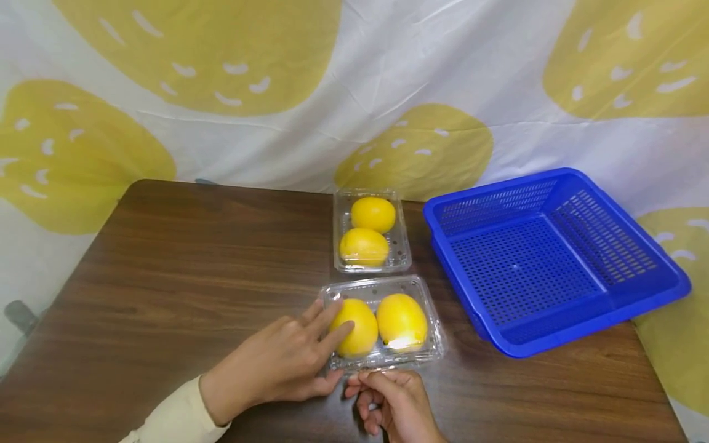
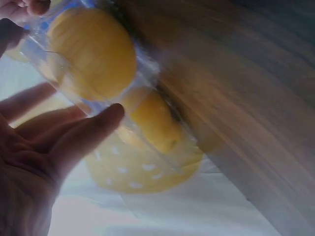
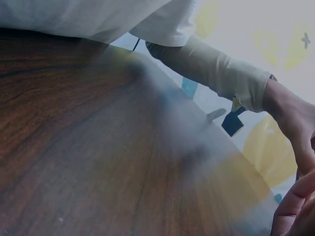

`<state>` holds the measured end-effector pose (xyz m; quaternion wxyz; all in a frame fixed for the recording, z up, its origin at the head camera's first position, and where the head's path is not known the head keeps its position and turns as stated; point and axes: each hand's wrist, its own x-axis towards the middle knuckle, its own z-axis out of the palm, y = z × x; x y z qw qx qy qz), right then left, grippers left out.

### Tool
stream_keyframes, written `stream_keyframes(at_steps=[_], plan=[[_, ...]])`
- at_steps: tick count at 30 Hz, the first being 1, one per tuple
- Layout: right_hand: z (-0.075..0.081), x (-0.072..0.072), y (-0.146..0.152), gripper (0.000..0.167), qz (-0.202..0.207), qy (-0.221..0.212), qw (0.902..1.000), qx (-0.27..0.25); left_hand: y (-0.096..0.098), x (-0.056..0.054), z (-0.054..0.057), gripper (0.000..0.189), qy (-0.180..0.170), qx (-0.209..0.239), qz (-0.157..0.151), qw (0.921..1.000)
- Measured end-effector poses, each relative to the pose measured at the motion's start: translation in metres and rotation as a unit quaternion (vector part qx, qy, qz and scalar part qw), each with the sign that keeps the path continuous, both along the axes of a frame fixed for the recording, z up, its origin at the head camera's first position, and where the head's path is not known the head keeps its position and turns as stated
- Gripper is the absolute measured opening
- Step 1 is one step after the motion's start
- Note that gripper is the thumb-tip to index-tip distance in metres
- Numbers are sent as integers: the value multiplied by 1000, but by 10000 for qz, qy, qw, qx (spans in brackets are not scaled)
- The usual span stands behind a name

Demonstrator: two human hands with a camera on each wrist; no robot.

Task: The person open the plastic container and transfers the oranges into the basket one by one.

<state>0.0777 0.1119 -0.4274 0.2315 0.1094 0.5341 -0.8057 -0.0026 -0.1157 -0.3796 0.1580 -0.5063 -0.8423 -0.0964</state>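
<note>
On the table, a clear plastic clamshell box [image 1: 434,351] holds two lemons [image 1: 402,317] side by side. My left hand [image 1: 288,360] rests on its left end with fingers spread and straight over the lid. At the box's near edge, my right hand [image 1: 399,403] pinches the rim between thumb and forefinger, the other fingers curled below. In the left wrist view, the left hand [image 2: 44,142] lies along the plastic with a lemon [image 2: 93,54] beneath. The right wrist view catches only part of the right hand [image 3: 298,206].
Behind the front box stands a second clear box [image 1: 371,269] with two lemons [image 1: 364,246]. A blue perforated basket [image 1: 520,271] sits to the right, close to both boxes. The brown wooden table [image 1: 183,264] backs onto a lemon-print cloth [image 1: 277,147].
</note>
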Motion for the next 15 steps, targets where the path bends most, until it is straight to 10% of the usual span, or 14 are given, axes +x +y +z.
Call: stream_keyframes(at_steps=[15], plan=[[-1, 0, 4, 22, 68, 56, 10000, -9, 13, 9, 1, 62, 52, -167, 507, 9986]])
